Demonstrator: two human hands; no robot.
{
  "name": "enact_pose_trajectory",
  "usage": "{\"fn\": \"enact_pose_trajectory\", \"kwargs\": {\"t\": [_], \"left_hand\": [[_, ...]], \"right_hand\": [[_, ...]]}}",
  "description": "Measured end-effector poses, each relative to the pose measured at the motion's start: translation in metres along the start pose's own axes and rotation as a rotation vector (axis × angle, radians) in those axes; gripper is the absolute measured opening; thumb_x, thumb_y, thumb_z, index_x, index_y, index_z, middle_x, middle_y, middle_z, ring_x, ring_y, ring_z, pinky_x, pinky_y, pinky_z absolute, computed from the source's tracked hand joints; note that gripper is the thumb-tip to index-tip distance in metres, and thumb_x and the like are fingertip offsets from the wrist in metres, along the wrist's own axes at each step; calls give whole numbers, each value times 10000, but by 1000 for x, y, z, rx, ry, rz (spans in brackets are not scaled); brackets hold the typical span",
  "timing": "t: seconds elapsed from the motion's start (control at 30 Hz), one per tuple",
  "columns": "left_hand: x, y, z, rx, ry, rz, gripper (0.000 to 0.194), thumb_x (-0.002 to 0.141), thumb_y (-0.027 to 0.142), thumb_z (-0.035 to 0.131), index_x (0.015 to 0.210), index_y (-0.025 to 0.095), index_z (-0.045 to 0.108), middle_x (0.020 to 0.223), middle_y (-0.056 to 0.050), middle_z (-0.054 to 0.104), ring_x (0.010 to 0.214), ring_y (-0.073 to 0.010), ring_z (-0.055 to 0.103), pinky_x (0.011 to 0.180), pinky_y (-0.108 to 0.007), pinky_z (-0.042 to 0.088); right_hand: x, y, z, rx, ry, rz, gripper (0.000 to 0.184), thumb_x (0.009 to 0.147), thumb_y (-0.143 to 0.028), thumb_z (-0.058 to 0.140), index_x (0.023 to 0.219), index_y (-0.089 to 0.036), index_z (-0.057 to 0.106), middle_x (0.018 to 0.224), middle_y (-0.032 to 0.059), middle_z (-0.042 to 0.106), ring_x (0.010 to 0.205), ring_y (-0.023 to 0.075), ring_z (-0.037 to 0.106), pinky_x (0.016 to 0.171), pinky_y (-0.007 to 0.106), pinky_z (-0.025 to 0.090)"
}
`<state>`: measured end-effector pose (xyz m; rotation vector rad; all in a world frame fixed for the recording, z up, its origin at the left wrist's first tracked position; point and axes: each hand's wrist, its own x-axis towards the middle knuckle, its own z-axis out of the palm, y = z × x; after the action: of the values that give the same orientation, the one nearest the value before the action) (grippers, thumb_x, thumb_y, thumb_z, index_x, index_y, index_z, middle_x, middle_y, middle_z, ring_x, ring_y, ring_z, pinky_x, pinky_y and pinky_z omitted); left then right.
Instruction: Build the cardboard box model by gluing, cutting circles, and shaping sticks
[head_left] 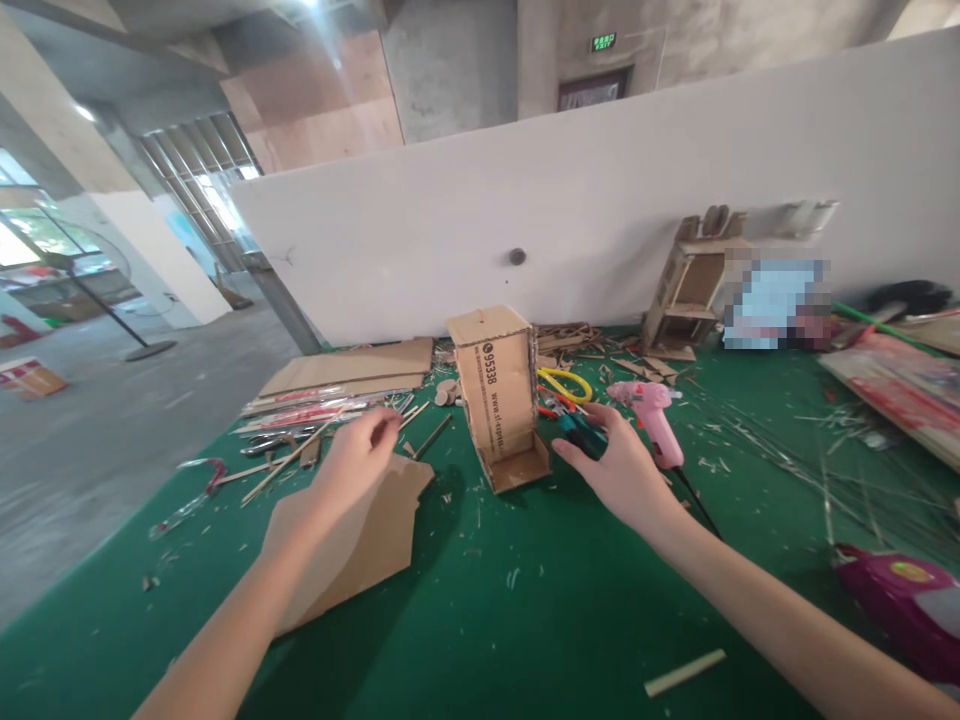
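Observation:
My left hand is raised over a flat brown cardboard sheet, fingers curled together; whatever is in them, if anything, is hidden. On the right, my right hand has its thumb and fingers around a teal-handled tool, whose working end I cannot make out. Between both hands stands a tall cardboard structure with printed lettering, a slanted top and a small tray-like base. Neither hand touches it. A pink glue gun stands just beyond my right hand.
Yellow-handled scissors lie behind the teal tool. Thin wooden sticks and stacked cardboard are at the left. A cardboard model stands at the back right. A magenta tool and a short wooden strip lie nearer.

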<state>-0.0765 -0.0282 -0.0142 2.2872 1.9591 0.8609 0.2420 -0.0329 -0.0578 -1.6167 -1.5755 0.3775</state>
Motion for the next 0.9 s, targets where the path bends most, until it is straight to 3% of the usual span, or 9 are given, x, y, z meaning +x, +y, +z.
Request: {"fn": "enact_pose_trajectory", "kwargs": {"t": [0.13, 0.23, 0.33, 0.4, 0.5, 0.6, 0.73, 0.83, 0.9], "left_hand": [[-18, 27, 3, 140, -285, 52, 284, 911, 355, 350, 893, 239, 609, 812, -21, 666, 682, -185, 609, 549, -252, 388], [-7, 14, 7, 404, -223, 29, 283, 895, 238, 332, 982, 239, 601, 976, -64, 651, 906, -239, 609, 626, -280, 418], [14, -19, 9, 469, -202, -12, 270, 868, 261, 410, 1048, 180, 594, 1074, -134, 619, 1018, -293, 571, 769, -336, 436], [24, -40, 9, 457, -248, 2, 250, 841, 324, 485, 1012, 193, 613, 1029, -114, 639, 972, -282, 592, 791, -333, 440], [30, -60, 10, 432, -283, 22, 214, 856, 338, 466, 949, 233, 627, 952, -74, 659, 908, -253, 614, 749, -310, 451], [30, -69, 11, 421, -257, 9, 233, 872, 291, 415, 957, 229, 623, 978, -94, 650, 918, -271, 611, 731, -338, 456], [30, -66, 10, 373, -209, 17, 226, 847, 241, 437, 969, 200, 623, 1019, -124, 628, 970, -306, 597, 791, -403, 456], [31, -44, 10, 297, -161, 72, 281, 855, 272, 457, 1095, 190, 577, 1166, -133, 573, 1135, -312, 516, 932, -440, 405], [31, -21, 13, 193, -145, 127, 458, 858, 354, 489, 1290, 214, 424, 1313, -119, 488, 1230, -278, 449, 1003, -416, 373]], "right_hand": [[2, 10, 5, -340, 133, -191, 437, 800, -400, 570, 1174, -176, 536, 1268, 181, 481, 1139, 392, 449, 876, 577, 396], [-2, -6, -9, -404, 146, -442, 355, 856, -297, 494, 1180, -153, 514, 1305, 175, 452, 1209, 351, 395, 950, 514, 364], [-15, -32, -44, -456, -201, -548, 193, 867, -272, 461, 1007, -205, 576, 1068, 98, 598, 1013, 280, 542, 870, 444, 415], [-29, -42, -69, -488, -592, -510, 130, 810, -333, 553, 885, -237, 599, 906, 40, 625, 840, 249, 591, 750, 408, 446], [-53, -39, -93, -540, -968, -398, 328, 623, -349, 735, 910, -245, 616, 882, 24, 637, 786, 268, 604, 635, 356, 429], [-69, -23, -97, -558, -1003, -362, 238, 638, -145, 665, 858, -218, 610, 932, 38, 631, 831, 256, 597, 663, 332, 405], [-73, -12, -96, -402, -1042, -398, 176, 800, -96, 456, 820, -213, 586, 914, 35, 620, 794, 193, 578, 655, 289, 388], [-67, -18, -93, -315, -990, -375, 183, 890, -169, 376, 833, -208, 545, 833, 37, 620, 716, 176, 563, 629, 284, 385], [-61, -25, -85, -226, -935, -312, 194, 932, -236, 331, 873, -224, 516, 760, 16, 610, 647, 163, 553, 586, 275, 380]]}}
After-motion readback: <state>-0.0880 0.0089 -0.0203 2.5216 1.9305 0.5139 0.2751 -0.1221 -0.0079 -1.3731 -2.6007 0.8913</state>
